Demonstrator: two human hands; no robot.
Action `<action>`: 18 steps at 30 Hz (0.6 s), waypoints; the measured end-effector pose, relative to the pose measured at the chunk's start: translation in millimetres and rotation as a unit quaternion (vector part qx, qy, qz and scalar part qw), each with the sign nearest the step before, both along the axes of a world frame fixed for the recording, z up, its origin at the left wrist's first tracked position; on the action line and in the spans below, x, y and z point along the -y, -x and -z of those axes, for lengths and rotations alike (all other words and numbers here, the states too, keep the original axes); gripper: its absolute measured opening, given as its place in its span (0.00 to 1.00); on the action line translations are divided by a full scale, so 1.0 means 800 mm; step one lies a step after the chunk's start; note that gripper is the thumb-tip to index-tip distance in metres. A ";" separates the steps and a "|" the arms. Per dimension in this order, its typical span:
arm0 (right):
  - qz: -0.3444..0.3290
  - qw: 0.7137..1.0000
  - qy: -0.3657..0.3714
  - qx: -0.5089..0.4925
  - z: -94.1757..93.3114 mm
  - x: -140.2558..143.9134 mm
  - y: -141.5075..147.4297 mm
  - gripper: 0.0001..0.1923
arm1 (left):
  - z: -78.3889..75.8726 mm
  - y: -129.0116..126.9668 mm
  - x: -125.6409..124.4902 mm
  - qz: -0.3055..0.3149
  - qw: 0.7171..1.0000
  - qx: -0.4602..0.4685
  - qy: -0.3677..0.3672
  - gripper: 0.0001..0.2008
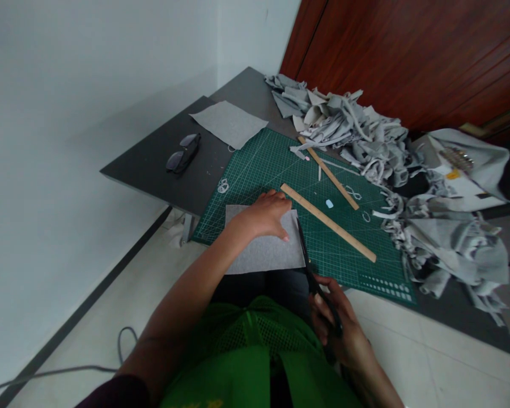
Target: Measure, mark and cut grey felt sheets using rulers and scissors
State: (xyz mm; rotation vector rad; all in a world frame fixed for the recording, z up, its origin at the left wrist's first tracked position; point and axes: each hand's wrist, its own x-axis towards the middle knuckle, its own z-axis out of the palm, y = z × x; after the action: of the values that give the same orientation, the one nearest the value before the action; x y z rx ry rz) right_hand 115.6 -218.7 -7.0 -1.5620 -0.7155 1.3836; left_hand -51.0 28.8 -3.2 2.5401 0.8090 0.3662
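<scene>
A rectangular piece of grey fabric (pixel 263 255) lies at the near edge of the green cutting mat (pixel 263 161), overhanging it slightly toward my body. My left hand (pixel 270 214) rests on its upper right part, fingers stretched out and thumb apart, pressing it down. In my right hand (pixel 340 309), below the mat's near edge, is a pair of black scissors (pixel 309 269). Their blades run along the right edge of the fabric and look nearly closed. My right fingers wrap around the handles, which are partly hidden.
Two wooden rulers (pixel 329 222), a small light blue piece (pixel 329 203) and fabric snippets lie on the mat. Glasses (pixel 183 154) and another grey fabric piece (pixel 230 122) sit further back. Heaped grey scraps (pixel 357 127) and a white box (pixel 450 170) line the right side.
</scene>
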 end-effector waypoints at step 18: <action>-0.059 0.995 0.002 0.078 -0.006 -0.030 0.005 0.25 | 0.008 0.001 -0.006 0.026 0.999 0.022 -0.004 0.31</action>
State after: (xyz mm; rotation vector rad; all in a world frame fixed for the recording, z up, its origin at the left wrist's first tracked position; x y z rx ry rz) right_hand 111.4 -194.9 -2.1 -1.6669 -0.9139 1.3575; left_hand -51.8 33.7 -9.3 2.5455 0.7263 0.4075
